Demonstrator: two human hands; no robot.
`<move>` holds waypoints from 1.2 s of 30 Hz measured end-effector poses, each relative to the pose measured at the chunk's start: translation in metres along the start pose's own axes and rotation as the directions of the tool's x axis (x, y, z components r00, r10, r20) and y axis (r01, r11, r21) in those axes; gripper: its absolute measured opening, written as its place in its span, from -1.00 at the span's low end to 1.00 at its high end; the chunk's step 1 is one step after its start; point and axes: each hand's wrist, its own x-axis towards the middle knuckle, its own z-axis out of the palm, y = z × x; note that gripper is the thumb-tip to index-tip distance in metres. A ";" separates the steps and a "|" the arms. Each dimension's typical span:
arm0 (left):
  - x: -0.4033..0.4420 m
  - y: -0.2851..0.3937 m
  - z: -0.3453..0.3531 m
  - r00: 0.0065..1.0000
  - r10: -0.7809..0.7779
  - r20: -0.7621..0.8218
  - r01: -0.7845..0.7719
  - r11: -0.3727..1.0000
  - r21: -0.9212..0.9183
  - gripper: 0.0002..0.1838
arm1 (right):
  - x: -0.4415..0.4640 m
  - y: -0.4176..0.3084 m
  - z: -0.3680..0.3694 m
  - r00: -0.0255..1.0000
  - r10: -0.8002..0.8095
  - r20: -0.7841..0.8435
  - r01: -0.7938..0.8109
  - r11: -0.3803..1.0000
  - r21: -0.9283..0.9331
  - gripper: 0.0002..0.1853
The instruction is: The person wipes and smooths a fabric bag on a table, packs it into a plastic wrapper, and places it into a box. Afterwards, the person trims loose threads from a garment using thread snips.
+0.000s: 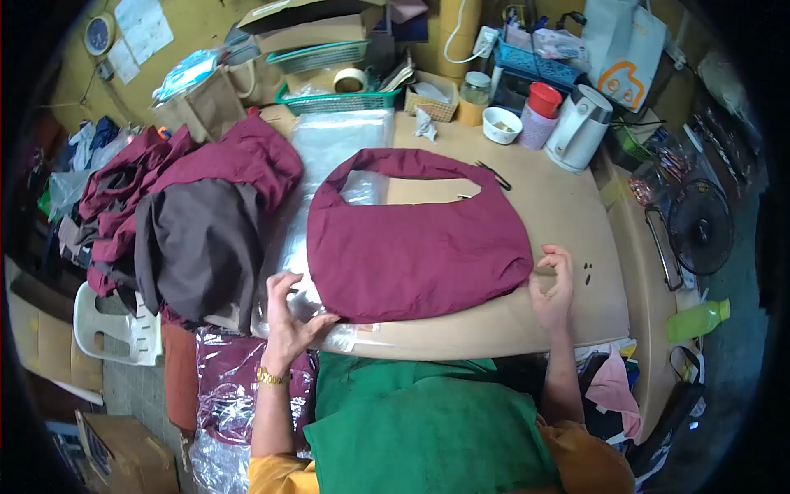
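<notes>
A maroon fabric shoulder bag (420,259) lies flat on the tan work surface (568,214), its wide strap looped toward the back. My left hand (290,325) is at the bag's lower left corner, fingers apart, with the thumb at or very near the cloth. At the lower right edge is my right hand (555,290), fingers loosely curled and apart from the thumb; whether it touches the bag I cannot tell. Neither hand grips anything. Clear plastic bags (341,132) are stacked under the bag's left side. Dark scissor-like handles (494,175) show beside the strap.
Maroon and dark grey cloth pieces (202,239) are heaped at left, above a white plastic chair (119,329). Plastic-wrapped maroon goods (239,387) lie below. Along the back stand a green basket (337,100), a jar (475,97), a white bowl (501,126) and an electric kettle (578,128).
</notes>
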 end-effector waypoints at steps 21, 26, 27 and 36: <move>0.030 0.099 0.020 0.951 0.302 0.062 -0.290 0.945 -0.152 -0.78 | -0.001 -0.010 -0.008 0.984 -0.034 0.174 -0.011 0.968 0.251 -0.89; 0.054 0.161 0.117 0.869 0.417 0.265 -0.388 0.908 -0.155 -0.77 | -0.021 -0.013 0.001 0.982 0.053 0.180 -0.107 0.947 0.302 -0.94; 0.058 0.165 0.129 0.868 0.398 0.297 -0.395 0.916 -0.074 -0.76 | -0.023 -0.014 0.000 0.984 0.061 0.166 -0.110 0.947 0.301 -0.94; 0.072 0.153 0.160 0.891 0.085 0.446 -0.016 0.988 -0.156 -0.67 | -0.027 -0.032 0.009 0.987 -0.097 0.126 0.096 0.995 0.011 -0.75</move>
